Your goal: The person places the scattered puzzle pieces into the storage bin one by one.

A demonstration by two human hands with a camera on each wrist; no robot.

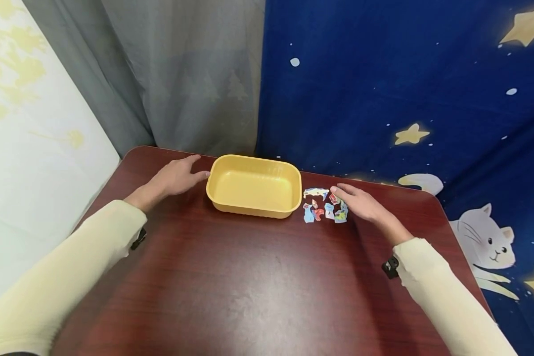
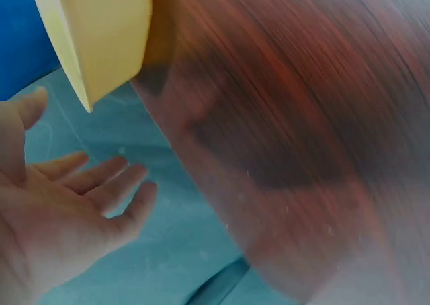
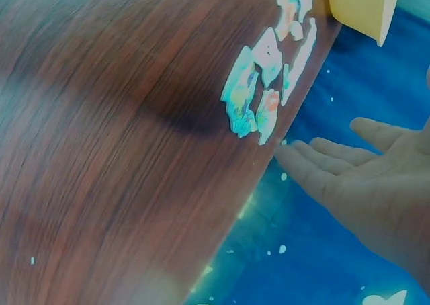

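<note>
A yellow plastic basin stands near the table's far edge. To its left is my left hand, fingers spread and holding nothing; the thumb is close to the basin's rim, and I cannot tell whether they touch. In the left wrist view that hand shows loosely extended fingers. Right of the basin lie several small colourful flat pieces, shaped like puzzle pieces or cut-outs. My right hand hovers beside and partly over them. The right wrist view shows its fingers extended, apart from the pieces.
The dark red-brown wooden table has rounded far corners. Behind it hang a grey curtain and a blue curtain with stars and a cat. A white patterned surface stands at the left.
</note>
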